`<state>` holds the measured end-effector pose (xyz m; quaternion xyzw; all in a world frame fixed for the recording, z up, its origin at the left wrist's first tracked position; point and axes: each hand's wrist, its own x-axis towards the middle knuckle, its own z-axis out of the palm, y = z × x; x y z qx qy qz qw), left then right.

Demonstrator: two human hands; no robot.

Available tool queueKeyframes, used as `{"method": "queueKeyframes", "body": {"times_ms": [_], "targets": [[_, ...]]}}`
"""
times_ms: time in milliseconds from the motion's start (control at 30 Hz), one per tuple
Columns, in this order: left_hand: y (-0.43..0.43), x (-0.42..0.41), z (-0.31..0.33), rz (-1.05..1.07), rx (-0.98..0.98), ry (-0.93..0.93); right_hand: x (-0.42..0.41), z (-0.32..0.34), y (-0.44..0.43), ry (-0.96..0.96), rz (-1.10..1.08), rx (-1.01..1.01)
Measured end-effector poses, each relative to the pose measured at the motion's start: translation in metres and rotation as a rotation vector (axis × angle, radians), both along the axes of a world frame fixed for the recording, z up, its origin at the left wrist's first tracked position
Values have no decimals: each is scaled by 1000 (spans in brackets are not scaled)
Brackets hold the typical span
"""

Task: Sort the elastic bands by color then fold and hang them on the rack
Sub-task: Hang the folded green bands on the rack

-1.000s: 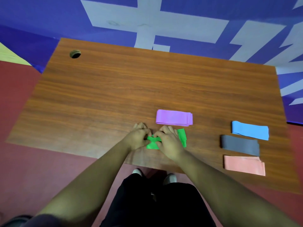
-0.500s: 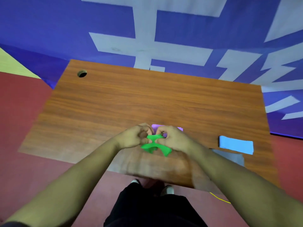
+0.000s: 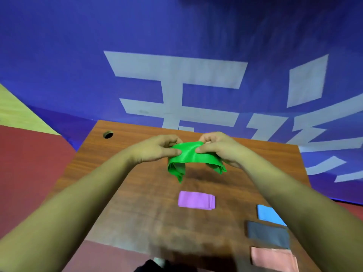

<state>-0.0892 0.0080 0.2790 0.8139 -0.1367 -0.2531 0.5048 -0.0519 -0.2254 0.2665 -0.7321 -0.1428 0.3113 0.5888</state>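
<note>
green band [image 3: 193,157] raised higher above table [image 3: 137,193] | blue band [image 3: 265,213] partly hidden

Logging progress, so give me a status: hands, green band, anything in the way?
Left hand, right hand: both pinching green band. Band held above table, ends drooping. Rack not in view.
</note>
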Motion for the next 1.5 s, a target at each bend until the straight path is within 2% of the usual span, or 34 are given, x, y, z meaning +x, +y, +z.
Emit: {"method": "queueKeyframes", "body": {"times_ms": [233,367,433,533,633,833,900,1000,1100,1167,1333,1500], "targets": [[14,45,49,-83,16,-78,22,30,17,64,-8,66],[18,68,82,-205,-23,-103,33,58,26,69,98,103],[21,79,94,-250,-16,-110,36,71,33,2,90,88],[23,91,109,-297,-16,-130,39,87,41,-150,-34,68],[24,98,122,-294,-32,-159,40,101,43,-181,-96,139],[12,97,152,-254,-59,-238,44,143,26,-273,-74,-14],[10,92,165,-246,-76,-304,45,158,19,-265,-125,4],[3,80,185,-301,83,-550,44,184,9,-218,-196,107],[-11,69,203,-212,170,-797,43,210,-2,-230,-190,131],[-18,65,216,-154,139,-853,42,224,-7,-252,-185,109],[-27,65,240,-78,71,-849,35,252,-19,-490,-197,52],[-40,68,255,-14,-30,-824,14,272,-27,-860,-82,-307]]}}
